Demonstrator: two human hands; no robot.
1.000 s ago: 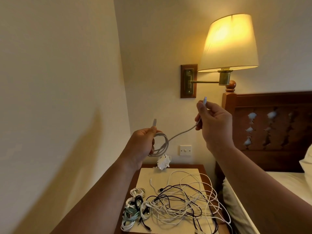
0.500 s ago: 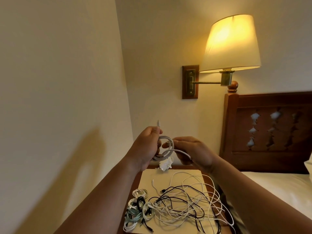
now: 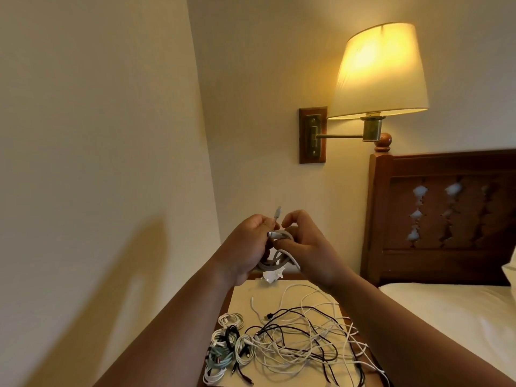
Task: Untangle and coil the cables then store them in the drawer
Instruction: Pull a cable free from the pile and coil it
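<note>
- My left hand (image 3: pixel 248 243) is raised above the back edge of the nightstand (image 3: pixel 349 322); its fingers are curled round the grey cable (image 3: pixel 275 262), which is wound into a small coil
- My left thumb and forefinger pinch that cable just below one of its plugs; the plug points straight up, away from the nightstand
- My right hand (image 3: pixel 305 247) is level with the left, on the bed side of the nightstand; its fingers are bent and clamped on the upper part of the same coil; the cable's second plug lies crosswise between my two hands
- The lower loops of the coil hang down toward the nightstand, clear of its top
- A white plug block (image 3: pixel 273 275) shows just under the coil at the nightstand's back edge; I cannot tell whether it hangs or lies there
- A beige mat (image 3: pixel 251 296) covers most of the nightstand top
- The loose tangle (image 3: pixel 304 339) of white and black cables sprawls over the mat, toward the nightstand's front and bed side
- The coiled bundles (image 3: pixel 226 350), white, black and pale green, lie on the front corner nearest the side wall, touching the tangle
- A lit wall lamp (image 3: pixel 379 71) hangs well above the nightstand; the headboard (image 3: pixel 446 213) and bed (image 3: pixel 446 311) stand just beside it
</note>
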